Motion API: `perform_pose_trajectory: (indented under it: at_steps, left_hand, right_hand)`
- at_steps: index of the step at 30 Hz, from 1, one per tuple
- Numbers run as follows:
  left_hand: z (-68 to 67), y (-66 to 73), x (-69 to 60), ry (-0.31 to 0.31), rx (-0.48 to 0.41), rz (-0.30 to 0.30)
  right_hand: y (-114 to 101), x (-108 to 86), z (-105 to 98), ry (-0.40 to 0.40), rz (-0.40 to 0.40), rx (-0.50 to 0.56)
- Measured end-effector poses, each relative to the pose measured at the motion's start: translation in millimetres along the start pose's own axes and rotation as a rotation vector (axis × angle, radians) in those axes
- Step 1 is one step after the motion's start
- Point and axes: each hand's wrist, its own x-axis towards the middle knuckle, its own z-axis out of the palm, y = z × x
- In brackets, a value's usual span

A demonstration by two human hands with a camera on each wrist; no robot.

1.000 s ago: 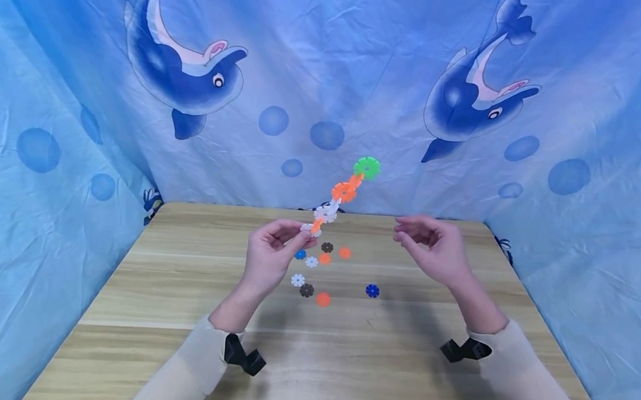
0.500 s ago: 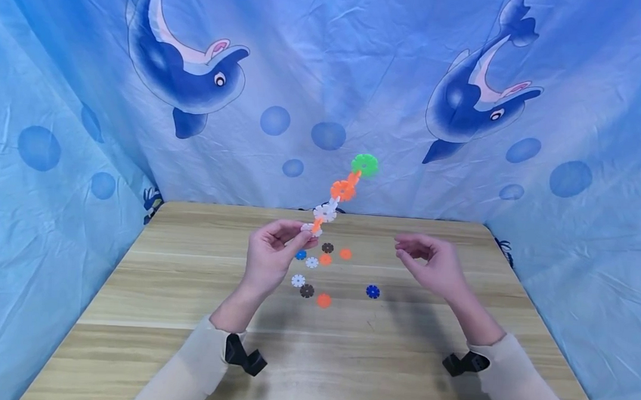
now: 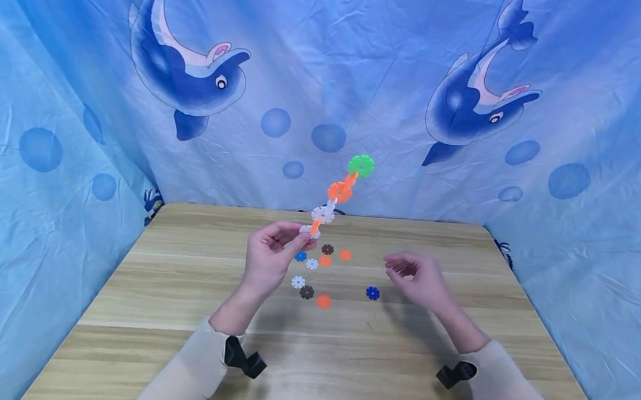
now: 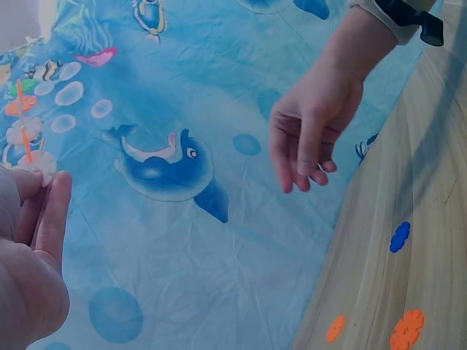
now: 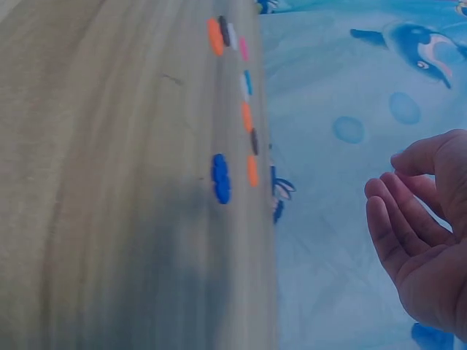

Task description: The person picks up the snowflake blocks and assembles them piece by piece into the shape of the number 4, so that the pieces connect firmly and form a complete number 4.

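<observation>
Still pinching the white end of the disc chain [image 3: 339, 192] with the left hand [image 3: 269, 256], up above the table [image 3: 188, 278]. Brought the right hand [image 3: 419, 280] lower than a second ago, nearer the dark blue disc [image 3: 372, 293], with loose, bent fingers [image 5: 410, 213].

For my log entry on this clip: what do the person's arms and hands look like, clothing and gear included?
The left hand and right hand are bare, without gloves. The left sleeve and right sleeve are plain, pale cream. Each wrist carries a black, angular device, left and right, with no cable visible.
</observation>
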Motion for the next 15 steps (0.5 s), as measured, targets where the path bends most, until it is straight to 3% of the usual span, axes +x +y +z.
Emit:
perform_pose_trajectory:
  at_steps: [15]
  left_hand:
    - [0.4,0.4,-3.4,-0.003,0.016,0.003]
  right_hand:
    - [18.3,-6.9,19.9,-0.062,0.063,-0.028]
